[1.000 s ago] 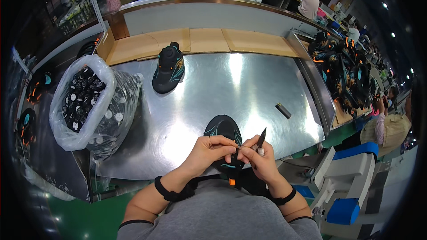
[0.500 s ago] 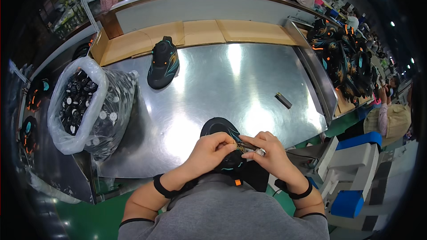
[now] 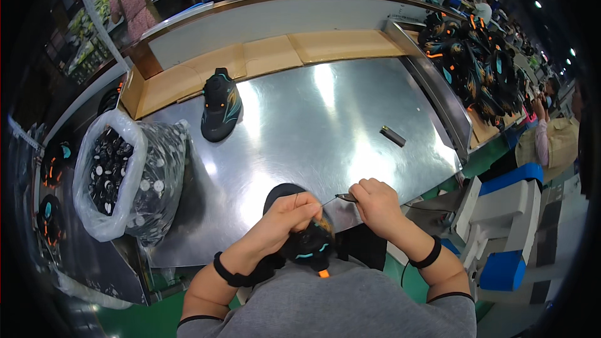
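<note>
A black shoe upper [image 3: 287, 191] with orange and teal trim lies at the table's near edge, against my body. My left hand [image 3: 289, 216] is closed in a pinch above it and partly covers it. From those fingers a thin cord [image 3: 328, 201] runs taut to the right. It meets the tip of a small dark pliers-like tool [image 3: 345, 197], whose exact kind I cannot make out. My right hand [image 3: 378, 206] is closed around that tool, to the right of the shoe. Another black shoe [image 3: 221, 106] rests farther back on the metal table.
An open plastic bag [image 3: 169, 163] of small black and white round parts stands at the left. A short dark cylinder [image 3: 392, 136] lies on the metal table [image 3: 300, 125]. Many shoes [image 3: 469, 69] are heaped at the right. A blue-and-white machine [image 3: 507, 213] stands right of me.
My right hand has moved apart from my left, drawing the cord tight between them. My left hand has shifted slightly left. The view has also shifted.
</note>
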Demonstrator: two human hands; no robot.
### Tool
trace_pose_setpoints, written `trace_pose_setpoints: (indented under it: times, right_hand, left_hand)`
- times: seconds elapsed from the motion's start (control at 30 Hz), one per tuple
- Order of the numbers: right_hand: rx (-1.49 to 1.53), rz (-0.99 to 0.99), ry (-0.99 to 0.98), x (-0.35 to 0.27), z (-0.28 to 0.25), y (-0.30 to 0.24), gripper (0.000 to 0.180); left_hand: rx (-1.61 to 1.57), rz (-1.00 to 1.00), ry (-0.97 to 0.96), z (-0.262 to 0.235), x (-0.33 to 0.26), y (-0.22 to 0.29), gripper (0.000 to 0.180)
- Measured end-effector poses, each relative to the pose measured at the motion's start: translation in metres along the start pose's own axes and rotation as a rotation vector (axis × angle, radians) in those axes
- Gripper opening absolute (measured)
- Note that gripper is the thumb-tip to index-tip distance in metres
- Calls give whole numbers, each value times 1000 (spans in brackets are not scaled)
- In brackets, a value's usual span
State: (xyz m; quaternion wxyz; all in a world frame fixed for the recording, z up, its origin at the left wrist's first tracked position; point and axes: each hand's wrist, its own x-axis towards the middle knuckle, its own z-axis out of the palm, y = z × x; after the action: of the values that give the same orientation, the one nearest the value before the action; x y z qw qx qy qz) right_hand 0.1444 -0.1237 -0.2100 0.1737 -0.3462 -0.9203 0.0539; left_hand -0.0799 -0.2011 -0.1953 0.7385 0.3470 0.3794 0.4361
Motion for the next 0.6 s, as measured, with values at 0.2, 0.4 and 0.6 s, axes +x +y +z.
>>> trace_pose_setpoints:
  times: [0.2,0.4,0.6]
  right_hand:
    - [55,-52,-36,-1,21,19,20]
    - [8,61,41,31,48,45,34]
    - [-293,267,273,39,52,138,35]
  left_hand:
    - [260,-16,68,-5,-19,5,14]
    - [1213,714,76,13,-37,35,33]
    - [937,914,810,-24,-65,19,46]
